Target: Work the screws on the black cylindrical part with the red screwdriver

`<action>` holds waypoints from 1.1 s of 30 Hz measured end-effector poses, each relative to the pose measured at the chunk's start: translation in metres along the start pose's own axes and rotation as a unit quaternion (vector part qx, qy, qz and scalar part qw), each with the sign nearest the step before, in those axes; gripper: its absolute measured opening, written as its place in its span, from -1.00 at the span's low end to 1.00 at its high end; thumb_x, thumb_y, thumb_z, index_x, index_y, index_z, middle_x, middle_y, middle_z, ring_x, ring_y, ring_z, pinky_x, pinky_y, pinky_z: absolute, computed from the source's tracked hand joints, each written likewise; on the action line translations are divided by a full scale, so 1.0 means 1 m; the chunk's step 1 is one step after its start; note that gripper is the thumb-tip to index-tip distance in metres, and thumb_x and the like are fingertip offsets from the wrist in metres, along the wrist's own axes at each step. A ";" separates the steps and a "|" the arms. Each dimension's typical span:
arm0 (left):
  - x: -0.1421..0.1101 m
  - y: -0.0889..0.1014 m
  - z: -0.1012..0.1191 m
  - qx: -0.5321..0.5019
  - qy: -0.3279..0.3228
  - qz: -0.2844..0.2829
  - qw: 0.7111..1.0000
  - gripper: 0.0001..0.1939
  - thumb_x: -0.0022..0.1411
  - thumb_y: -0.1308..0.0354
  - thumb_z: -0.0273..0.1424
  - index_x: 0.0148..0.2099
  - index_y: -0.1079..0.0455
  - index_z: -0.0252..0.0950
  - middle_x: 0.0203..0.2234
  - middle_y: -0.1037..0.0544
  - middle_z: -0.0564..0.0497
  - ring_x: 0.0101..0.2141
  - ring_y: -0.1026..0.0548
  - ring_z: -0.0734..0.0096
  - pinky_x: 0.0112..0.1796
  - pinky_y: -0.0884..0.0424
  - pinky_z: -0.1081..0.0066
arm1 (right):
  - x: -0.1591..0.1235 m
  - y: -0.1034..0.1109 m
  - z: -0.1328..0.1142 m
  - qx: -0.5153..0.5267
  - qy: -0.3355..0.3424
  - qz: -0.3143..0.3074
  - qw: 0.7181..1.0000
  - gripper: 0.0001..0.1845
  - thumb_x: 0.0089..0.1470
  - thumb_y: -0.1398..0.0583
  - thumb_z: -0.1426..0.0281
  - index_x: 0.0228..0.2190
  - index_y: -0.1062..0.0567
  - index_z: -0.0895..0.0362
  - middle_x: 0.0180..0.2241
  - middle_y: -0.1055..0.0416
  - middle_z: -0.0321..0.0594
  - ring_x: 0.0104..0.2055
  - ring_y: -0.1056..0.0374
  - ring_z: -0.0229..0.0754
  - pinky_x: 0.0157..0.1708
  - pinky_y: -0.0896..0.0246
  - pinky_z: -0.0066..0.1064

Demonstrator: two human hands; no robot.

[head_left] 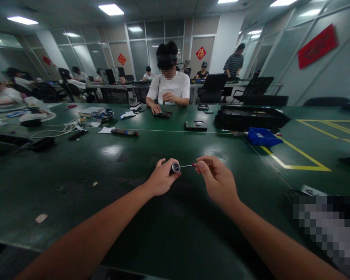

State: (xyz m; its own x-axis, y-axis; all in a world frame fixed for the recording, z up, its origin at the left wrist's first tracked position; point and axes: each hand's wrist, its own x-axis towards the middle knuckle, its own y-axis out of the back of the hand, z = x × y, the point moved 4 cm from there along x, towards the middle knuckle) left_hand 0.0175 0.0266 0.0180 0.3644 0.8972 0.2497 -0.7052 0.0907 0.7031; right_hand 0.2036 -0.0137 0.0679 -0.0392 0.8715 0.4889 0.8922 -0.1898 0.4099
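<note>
My left hand (162,179) is wrapped round a dark cylindrical part (175,168) whose open round end faces right, showing a light metallic rim and some inner structure. Most of its body is hidden by my fingers. In my right hand (217,177) I grip a screwdriver (189,166) by its handle, which has a red collar. The thin metal shaft points left, its tip at the mouth of the cylindrical part; I cannot tell whether it touches a screw inside. Both hands are above the green table (151,233).
Across the table a person (169,85) handles a dark circuit-like device (163,114). A similar device (195,125), a black tray (251,116) and a blue bin (264,137) lie at the right. A dark tool with a red tip (124,132) and a white cable (60,128) lie left.
</note>
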 end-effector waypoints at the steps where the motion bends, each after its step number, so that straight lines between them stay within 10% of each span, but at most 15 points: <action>1: 0.000 0.000 0.000 0.001 -0.008 0.001 1.000 -0.85 0.31 -0.11 -0.33 -0.08 -0.26 -0.17 -0.25 -0.47 0.07 -0.06 -0.37 0.19 0.22 0.01 -0.03 | 0.000 0.000 -0.001 -0.001 0.004 -0.001 1.000 -0.73 0.26 -0.12 0.19 -0.19 -0.50 0.09 -0.35 -0.54 -0.20 -0.33 -0.48 -0.15 -0.29 -0.33 -0.30; 11: -0.001 -0.002 0.006 -0.030 -0.050 -0.035 0.998 -0.89 0.28 -0.14 -0.37 -0.16 -0.28 -0.23 -0.35 -0.42 0.08 -0.31 -0.38 0.36 -0.28 -0.25 0.37 | -0.005 -0.001 0.001 0.001 0.012 -0.020 1.000 -0.76 0.32 -0.02 0.27 -0.10 -0.40 0.07 -0.32 -0.48 -0.23 -0.31 -0.43 -0.18 -0.30 -0.27 -0.32; 33: 0.000 0.003 0.007 -0.042 -0.026 -0.011 0.999 -0.87 0.30 -0.11 -0.39 -0.11 -0.25 -0.23 -0.31 -0.43 0.06 -0.28 -0.38 0.35 -0.26 -0.24 0.36 | 0.009 -0.010 0.039 0.302 -0.189 0.061 0.932 -0.74 0.19 -0.15 0.15 -0.32 -0.42 0.09 -0.40 -0.43 -0.23 -0.40 -0.40 -0.17 -0.32 -0.40 -0.24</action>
State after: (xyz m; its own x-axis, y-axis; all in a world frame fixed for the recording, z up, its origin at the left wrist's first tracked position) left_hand 0.0202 0.0236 0.0249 0.4090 0.8715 0.2705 -0.7448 0.1476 0.6507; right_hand 0.2122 0.0138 0.0384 0.1385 0.9788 0.1511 0.9748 -0.1078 -0.1951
